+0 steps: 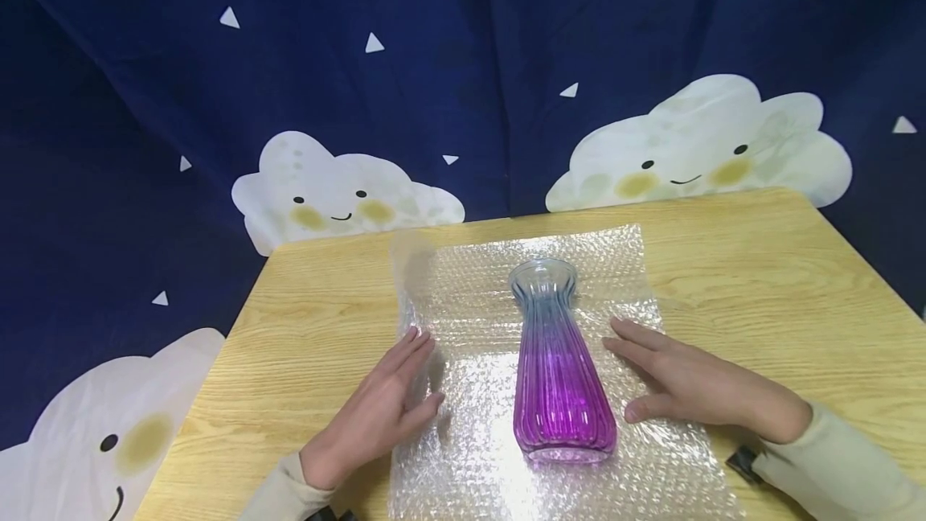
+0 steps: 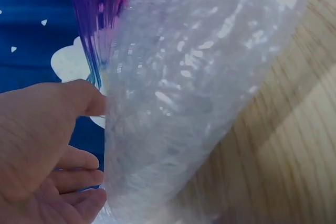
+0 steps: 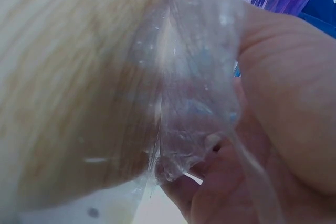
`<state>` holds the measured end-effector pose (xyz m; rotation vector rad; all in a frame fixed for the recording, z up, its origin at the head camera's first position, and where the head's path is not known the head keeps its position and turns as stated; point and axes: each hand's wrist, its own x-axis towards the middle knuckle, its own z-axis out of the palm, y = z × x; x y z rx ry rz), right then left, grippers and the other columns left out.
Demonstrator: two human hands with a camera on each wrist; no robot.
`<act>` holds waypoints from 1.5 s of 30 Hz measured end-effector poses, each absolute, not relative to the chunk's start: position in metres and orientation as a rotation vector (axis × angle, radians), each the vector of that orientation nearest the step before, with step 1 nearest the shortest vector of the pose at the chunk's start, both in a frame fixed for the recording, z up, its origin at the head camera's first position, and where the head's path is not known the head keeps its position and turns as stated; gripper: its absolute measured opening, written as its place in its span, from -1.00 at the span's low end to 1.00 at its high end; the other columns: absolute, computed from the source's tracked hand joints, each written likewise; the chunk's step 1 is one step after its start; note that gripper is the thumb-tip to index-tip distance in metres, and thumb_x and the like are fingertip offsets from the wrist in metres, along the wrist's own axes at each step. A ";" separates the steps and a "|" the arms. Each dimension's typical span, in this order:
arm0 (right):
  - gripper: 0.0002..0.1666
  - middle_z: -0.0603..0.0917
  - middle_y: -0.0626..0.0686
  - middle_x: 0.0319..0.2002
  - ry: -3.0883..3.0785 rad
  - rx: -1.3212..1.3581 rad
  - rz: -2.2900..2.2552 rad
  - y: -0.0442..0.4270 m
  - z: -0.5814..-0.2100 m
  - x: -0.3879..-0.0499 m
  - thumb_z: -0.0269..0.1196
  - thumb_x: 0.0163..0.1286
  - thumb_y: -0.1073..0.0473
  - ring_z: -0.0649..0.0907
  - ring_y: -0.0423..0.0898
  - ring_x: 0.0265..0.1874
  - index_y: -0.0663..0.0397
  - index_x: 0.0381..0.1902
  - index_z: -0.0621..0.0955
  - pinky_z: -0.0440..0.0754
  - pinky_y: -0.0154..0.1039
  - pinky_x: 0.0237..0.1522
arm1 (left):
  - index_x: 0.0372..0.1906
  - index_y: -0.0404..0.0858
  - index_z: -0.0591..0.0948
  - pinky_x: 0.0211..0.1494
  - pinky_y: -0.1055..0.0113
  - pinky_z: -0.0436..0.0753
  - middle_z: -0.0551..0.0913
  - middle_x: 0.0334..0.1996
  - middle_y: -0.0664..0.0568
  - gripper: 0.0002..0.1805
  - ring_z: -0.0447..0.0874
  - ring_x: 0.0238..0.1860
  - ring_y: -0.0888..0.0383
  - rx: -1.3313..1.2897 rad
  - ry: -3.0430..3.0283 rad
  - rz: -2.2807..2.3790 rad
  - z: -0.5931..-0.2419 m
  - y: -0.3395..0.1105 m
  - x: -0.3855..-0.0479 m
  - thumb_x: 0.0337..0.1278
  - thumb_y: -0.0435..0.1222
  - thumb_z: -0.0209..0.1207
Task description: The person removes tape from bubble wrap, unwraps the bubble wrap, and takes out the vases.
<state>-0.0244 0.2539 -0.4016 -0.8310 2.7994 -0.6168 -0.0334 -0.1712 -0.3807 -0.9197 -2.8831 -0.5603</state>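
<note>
— Where's the glass vase (image 1: 560,380)?
— Lying on bubble wrap (image 1: 463,445), mouth toward the far edge of the tabletop (image 1: 767,288)
— And the grip?
— Left hand (image 1: 379,404) and right hand (image 1: 680,376) flank it, fingers extended, grasping nothing

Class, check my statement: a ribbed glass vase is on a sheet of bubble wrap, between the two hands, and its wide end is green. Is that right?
Not quite: the wide end is purple, not green, as the head view shows. The ribbed glass vase is indeed on the bubble wrap, between the left hand and right hand.
</note>
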 end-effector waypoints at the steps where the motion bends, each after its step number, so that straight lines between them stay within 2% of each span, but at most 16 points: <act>1: 0.21 0.24 0.35 0.59 2.797 -0.829 -0.617 0.254 -0.401 -0.024 0.21 0.18 -0.58 0.41 0.39 0.47 0.12 0.54 0.37 0.49 0.25 0.36 | 0.44 -0.45 0.43 0.57 -0.10 0.35 0.43 0.48 -0.31 -0.21 0.28 0.59 -0.23 -0.914 -2.887 -0.559 -0.381 -0.171 -0.034 0.27 -0.06 0.35; 9: 0.21 0.24 0.35 0.59 2.796 -0.835 -0.620 0.254 -0.402 -0.024 0.21 0.18 -0.58 0.41 0.39 0.47 0.13 0.54 0.37 0.49 0.24 0.36 | 0.42 -0.46 0.46 0.57 -0.13 0.37 0.43 0.47 -0.37 -0.21 0.29 0.57 -0.28 -0.886 -2.908 -0.545 -0.380 -0.177 -0.034 0.30 0.01 0.32; 16: 0.22 0.23 0.36 0.59 2.795 -0.835 -0.610 0.254 -0.401 -0.025 0.20 0.18 -0.59 0.41 0.39 0.47 0.13 0.54 0.37 0.50 0.25 0.35 | 0.40 -0.49 0.47 0.54 -0.13 0.40 0.40 0.47 -0.40 -0.24 0.31 0.55 -0.32 -0.857 -2.940 -0.486 -0.378 -0.187 -0.033 0.28 -0.07 0.35; 33: 0.21 0.25 0.37 0.57 2.795 -0.844 -0.614 0.253 -0.401 -0.024 0.24 0.18 -0.56 0.41 0.40 0.47 0.16 0.53 0.38 0.50 0.24 0.35 | 0.40 -0.49 0.46 0.52 -0.15 0.42 0.39 0.46 -0.45 -0.27 0.32 0.53 -0.36 -0.821 -3.023 -0.458 -0.380 -0.201 -0.035 0.34 -0.08 0.32; 45: 0.24 0.24 0.36 0.58 2.799 -0.826 -0.612 0.253 -0.401 -0.024 0.22 0.16 -0.59 0.40 0.39 0.48 0.16 0.54 0.37 0.47 0.25 0.37 | 0.34 -0.47 0.53 0.47 -0.15 0.46 0.47 0.40 -0.44 -0.30 0.40 0.47 -0.39 -0.833 -2.970 -0.408 -0.387 -0.217 -0.032 0.24 -0.10 0.38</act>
